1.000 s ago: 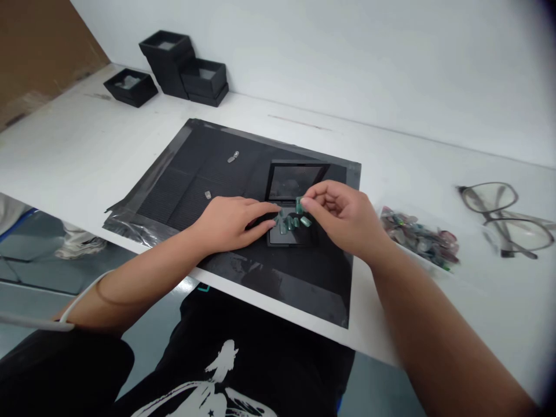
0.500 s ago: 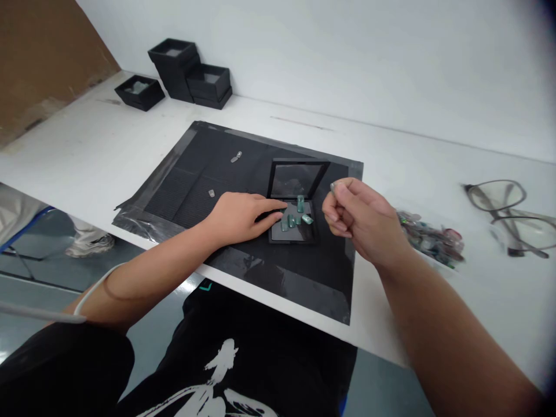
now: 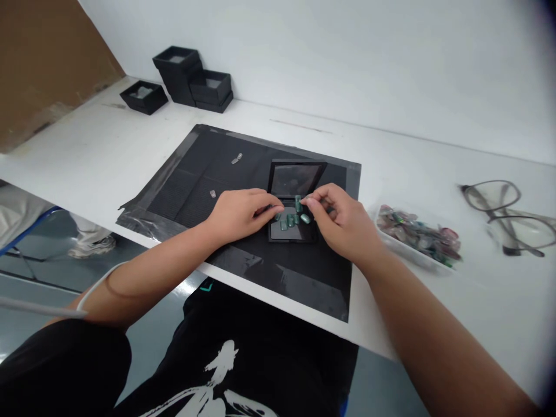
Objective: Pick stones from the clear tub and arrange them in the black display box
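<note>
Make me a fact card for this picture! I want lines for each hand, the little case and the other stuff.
Left hand: fingertips at the left side of the black case; grip unclear
Right hand: fingertips by the green piece nearest the lid; touching or not, hard to tell
Case: open, lid raised, green pieces inside
Under the case: black mat
Right: plastic tub of mixed-colour pieces, then glasses
Back left: black boxes, some stacked

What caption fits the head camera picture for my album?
Left hand, right hand, and green pieces at an open box.
</note>
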### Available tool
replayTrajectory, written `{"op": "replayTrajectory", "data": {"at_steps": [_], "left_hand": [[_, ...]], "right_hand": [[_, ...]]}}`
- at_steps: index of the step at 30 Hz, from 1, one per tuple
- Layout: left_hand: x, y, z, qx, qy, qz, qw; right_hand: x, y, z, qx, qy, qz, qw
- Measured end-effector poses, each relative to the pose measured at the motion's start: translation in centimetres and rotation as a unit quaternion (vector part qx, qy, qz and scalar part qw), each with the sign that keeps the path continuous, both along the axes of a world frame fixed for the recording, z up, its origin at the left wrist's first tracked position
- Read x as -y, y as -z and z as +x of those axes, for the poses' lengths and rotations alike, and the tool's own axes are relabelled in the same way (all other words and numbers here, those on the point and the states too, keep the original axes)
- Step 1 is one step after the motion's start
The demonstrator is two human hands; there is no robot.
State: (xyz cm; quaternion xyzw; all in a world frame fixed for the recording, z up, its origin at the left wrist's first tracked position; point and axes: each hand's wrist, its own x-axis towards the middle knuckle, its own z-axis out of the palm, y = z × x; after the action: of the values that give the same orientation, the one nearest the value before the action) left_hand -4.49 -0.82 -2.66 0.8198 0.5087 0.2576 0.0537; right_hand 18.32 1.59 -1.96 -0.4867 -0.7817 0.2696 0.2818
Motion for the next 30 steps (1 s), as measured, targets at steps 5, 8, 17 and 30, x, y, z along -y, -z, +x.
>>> {"op": "replayTrajectory", "data": {"at_steps": [5,8,17,30], "left_hand": [[0.0,-0.1,-0.3,0.095,-0.011,0.013,0.995],[-0.1,-0.2,-0.6,0.110,-0.014,-0.008,0.994],[-0.2,-0.1,-1.2,0.133,-0.010,-0.020,0.991],[-0.2,-0.3,-1.4,0.140,-0.014,-0.032,0.989]], "right_hand": [[-0.2,0.2,0.4,0.001,-0.027,-0.017,0.999],[-0.1,0.2,0.7,0.022,-0.038,-0.015,0.999],[0.3,-0.4,0.3,0.085,-0.057,0.058,0.993],[0.6,-0.2,0.6,0.086,-0.097,0.093,0.987]]}}
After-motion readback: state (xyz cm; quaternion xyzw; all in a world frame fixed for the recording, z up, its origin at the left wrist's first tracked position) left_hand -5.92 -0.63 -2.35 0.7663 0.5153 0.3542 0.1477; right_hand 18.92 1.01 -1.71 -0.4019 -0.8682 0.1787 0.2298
